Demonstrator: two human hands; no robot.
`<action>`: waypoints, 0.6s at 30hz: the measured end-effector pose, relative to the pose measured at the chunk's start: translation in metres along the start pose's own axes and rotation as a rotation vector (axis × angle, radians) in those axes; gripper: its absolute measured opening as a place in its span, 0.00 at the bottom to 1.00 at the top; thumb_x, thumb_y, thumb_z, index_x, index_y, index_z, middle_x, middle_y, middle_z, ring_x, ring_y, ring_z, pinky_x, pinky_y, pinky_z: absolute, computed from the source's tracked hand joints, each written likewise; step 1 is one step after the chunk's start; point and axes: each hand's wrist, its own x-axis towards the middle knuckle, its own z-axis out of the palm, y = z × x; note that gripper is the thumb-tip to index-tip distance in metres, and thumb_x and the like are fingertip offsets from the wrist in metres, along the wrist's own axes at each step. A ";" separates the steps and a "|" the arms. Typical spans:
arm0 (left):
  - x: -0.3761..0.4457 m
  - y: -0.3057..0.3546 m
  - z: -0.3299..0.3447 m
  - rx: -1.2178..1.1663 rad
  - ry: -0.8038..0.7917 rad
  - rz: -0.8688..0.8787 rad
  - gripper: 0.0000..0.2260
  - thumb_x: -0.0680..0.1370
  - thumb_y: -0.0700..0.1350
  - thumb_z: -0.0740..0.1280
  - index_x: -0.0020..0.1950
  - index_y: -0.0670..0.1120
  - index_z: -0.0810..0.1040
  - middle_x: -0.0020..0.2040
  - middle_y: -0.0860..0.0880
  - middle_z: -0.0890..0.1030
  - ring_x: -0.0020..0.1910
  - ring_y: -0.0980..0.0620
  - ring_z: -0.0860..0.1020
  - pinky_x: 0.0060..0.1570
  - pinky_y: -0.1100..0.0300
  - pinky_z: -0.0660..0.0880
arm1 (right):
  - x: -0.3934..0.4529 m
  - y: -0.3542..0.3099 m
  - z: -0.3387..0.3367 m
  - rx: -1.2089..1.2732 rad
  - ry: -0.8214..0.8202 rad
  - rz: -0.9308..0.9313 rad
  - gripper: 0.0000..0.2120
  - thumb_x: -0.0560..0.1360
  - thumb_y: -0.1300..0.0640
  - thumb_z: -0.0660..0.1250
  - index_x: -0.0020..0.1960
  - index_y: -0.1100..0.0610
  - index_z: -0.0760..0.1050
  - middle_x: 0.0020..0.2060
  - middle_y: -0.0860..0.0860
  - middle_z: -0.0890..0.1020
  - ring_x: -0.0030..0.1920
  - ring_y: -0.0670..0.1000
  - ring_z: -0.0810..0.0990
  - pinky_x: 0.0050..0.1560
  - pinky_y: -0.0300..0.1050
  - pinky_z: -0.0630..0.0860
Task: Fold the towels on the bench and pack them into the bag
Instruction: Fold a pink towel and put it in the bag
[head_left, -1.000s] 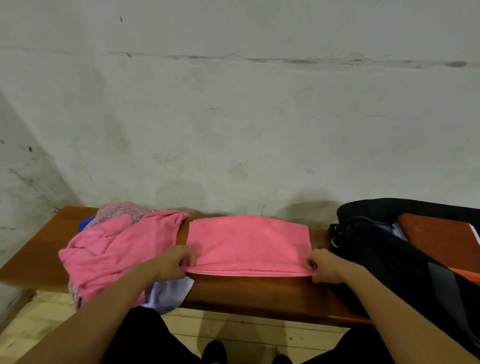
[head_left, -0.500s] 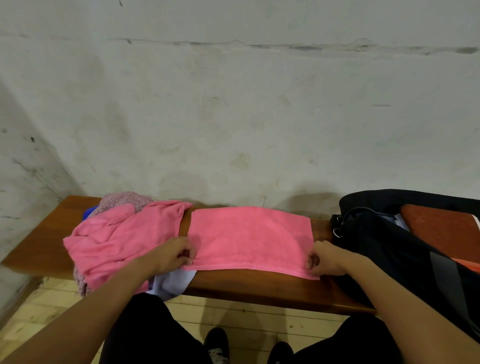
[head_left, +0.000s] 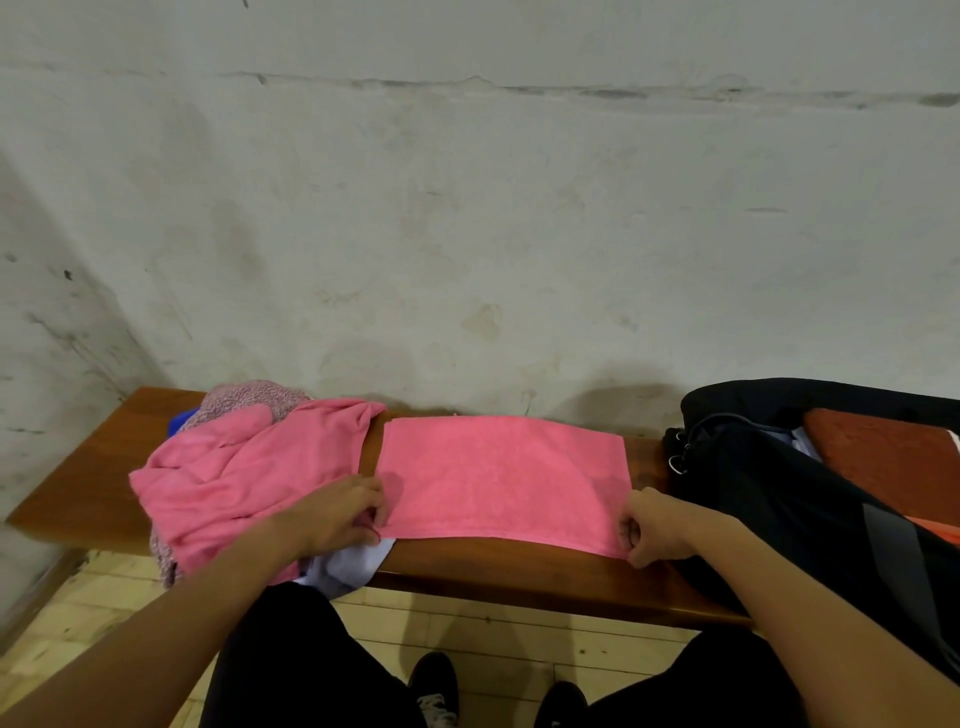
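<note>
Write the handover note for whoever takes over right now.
Left hand pinches the near left corner of the flat pink towel; right hand pinches its near right corner.
The towel lies flat on the bench, partly folded.
An unfolded heap of towels sits to its left, the open black bag to its right.
Left: finish this fold, fold the heap, pack all.

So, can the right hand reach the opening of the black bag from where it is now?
Probably yes. The right hand pinches the flat pink towel at its corner right beside the black bag, whose opening faces up with nothing between them.
</note>
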 end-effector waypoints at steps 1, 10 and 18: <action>0.001 0.000 0.000 0.004 0.002 0.004 0.14 0.70 0.46 0.70 0.38 0.62 0.67 0.43 0.62 0.70 0.43 0.65 0.69 0.44 0.71 0.64 | 0.000 -0.001 0.000 -0.009 0.002 0.002 0.08 0.70 0.62 0.73 0.43 0.50 0.77 0.45 0.48 0.80 0.46 0.48 0.81 0.46 0.40 0.81; 0.013 0.005 0.003 0.036 0.089 -0.028 0.08 0.74 0.36 0.64 0.42 0.49 0.77 0.47 0.55 0.74 0.42 0.59 0.71 0.41 0.64 0.68 | -0.003 -0.008 0.000 -0.115 0.039 0.077 0.09 0.71 0.63 0.72 0.49 0.55 0.77 0.48 0.48 0.76 0.40 0.45 0.76 0.37 0.35 0.73; 0.023 0.011 -0.013 0.208 -0.088 -0.116 0.07 0.70 0.54 0.66 0.39 0.51 0.77 0.39 0.57 0.76 0.41 0.55 0.74 0.42 0.61 0.72 | 0.007 -0.017 -0.007 -0.261 -0.096 0.090 0.07 0.72 0.63 0.66 0.40 0.53 0.73 0.40 0.49 0.77 0.37 0.48 0.74 0.36 0.38 0.71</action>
